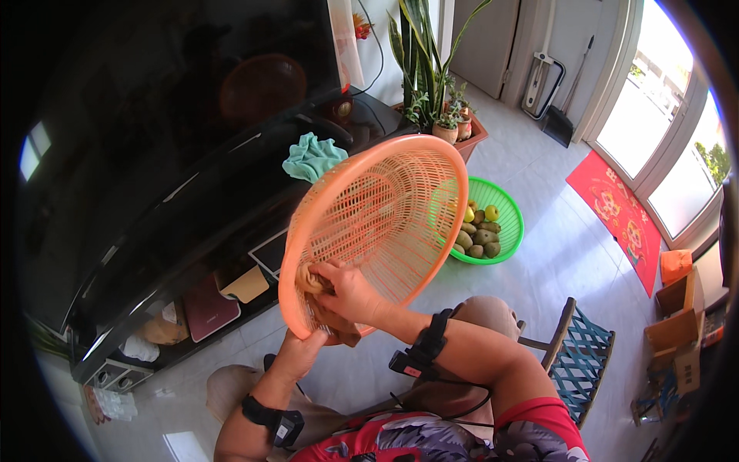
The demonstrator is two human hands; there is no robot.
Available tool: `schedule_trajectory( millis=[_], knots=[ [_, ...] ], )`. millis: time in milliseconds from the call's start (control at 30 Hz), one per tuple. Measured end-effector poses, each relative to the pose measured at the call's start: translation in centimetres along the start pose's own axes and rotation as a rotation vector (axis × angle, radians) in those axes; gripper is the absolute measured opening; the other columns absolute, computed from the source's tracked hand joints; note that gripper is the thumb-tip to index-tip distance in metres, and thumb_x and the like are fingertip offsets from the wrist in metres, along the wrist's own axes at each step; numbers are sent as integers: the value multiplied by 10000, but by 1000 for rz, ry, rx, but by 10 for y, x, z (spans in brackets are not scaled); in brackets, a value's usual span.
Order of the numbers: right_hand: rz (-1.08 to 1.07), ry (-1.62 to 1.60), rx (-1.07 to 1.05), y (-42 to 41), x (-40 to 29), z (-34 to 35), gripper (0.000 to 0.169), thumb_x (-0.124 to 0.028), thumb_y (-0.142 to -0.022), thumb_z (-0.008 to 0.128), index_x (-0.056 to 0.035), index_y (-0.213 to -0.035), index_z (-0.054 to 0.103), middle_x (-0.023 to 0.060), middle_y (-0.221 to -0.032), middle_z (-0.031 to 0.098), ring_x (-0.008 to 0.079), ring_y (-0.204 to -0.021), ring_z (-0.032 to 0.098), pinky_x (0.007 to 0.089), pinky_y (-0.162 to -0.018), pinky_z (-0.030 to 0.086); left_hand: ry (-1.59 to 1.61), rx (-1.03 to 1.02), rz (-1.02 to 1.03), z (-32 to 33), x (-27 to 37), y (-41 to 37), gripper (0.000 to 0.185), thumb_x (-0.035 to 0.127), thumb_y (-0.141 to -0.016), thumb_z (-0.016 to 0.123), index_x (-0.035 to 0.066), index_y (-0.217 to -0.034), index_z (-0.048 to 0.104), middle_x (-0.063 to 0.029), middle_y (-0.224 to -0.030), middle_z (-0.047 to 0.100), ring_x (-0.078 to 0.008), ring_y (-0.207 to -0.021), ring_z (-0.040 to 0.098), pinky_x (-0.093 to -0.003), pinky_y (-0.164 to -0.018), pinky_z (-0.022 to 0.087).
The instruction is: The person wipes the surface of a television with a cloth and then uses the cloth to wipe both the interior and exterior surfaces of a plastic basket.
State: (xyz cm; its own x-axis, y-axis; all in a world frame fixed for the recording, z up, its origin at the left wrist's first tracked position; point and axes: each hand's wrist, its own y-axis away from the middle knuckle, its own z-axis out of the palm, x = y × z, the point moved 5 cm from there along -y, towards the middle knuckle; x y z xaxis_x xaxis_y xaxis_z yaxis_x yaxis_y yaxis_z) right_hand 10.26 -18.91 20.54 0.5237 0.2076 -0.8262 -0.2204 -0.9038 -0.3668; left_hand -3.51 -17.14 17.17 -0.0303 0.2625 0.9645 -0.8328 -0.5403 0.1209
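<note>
An orange plastic basket point(404, 254) with slotted walls is held tilted on its side above my lap, its opening facing to the right. My left hand point(300, 353) grips the near rim, thumb over the edge. Bunched in my right hand point(349, 291) is a brown cloth point(340, 324), pressed against the inner wall close to that rim. Part of the cloth hangs over the rim between my hands. Behind the basket on the floor stands a green plastic basket point(511, 242) with several potatoes point(485, 237) and a few yellow-green fruits point(491, 213), partly hidden.
A black TV cabinet point(219, 190) runs along the left, with a crumpled teal cloth point(314, 157) on it. Potted plants point(427, 110) stand beyond it. A folding stool point(577, 358) is at right, near a red doormat point(620, 216) and cardboard boxes point(672, 323).
</note>
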Motion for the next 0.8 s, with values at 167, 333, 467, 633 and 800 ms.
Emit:
schedule_trajectory(
  millis=[167, 333, 467, 633, 800],
  knots=[
    [-66, -8, 72, -9, -7, -11, 407, -92, -681, 686, -15, -1064, 572, 165, -976, 572, 333, -868, 592, 378, -751, 493, -35, -5, -52, 3, 8, 1, 459, -59, -772, 413, -23, -1230, 396, -97, -1198, 482, -214, -1050, 543, -333, -867, 499],
    [-35, -54, 44, -11, -11, -20, 384, -74, -691, 680, -13, -1056, 575, 155, -946, 591, 286, -836, 613, 340, -729, 503, -374, 93, 31, -6, 13, 4, 468, -35, -769, 436, -25, -1237, 422, -70, -1177, 504, -172, -1080, 494, -280, -918, 404],
    [85, -362, 89, -15, -9, -30, 360, -31, -694, 661, -4, -1043, 579, 141, -953, 598, 256, -883, 607, 332, -766, 494, -383, 93, 62, -6, 12, 6, 487, -27, -769, 450, -36, -1255, 413, -58, -1170, 508, -155, -1074, 485, -269, -910, 399],
    [44, -479, 338, -22, 26, -66, 357, 4, -719, 650, -1, -1067, 571, 94, -963, 606, 159, -897, 598, 281, -786, 486, -267, 44, -70, -6, -4, 9, 437, 6, -802, 493, -41, -1233, 432, -72, -1148, 524, -154, -1044, 491, -278, -886, 415],
    [-3, -19, 551, -28, 26, -122, 382, 22, -686, 643, -29, -1058, 573, 110, -996, 596, 237, -906, 610, 318, -792, 494, -96, 50, -54, 0, 2, 12, 413, 6, -818, 500, -45, -1224, 440, -70, -1133, 531, -142, -1019, 503, -275, -866, 430]
  ],
)
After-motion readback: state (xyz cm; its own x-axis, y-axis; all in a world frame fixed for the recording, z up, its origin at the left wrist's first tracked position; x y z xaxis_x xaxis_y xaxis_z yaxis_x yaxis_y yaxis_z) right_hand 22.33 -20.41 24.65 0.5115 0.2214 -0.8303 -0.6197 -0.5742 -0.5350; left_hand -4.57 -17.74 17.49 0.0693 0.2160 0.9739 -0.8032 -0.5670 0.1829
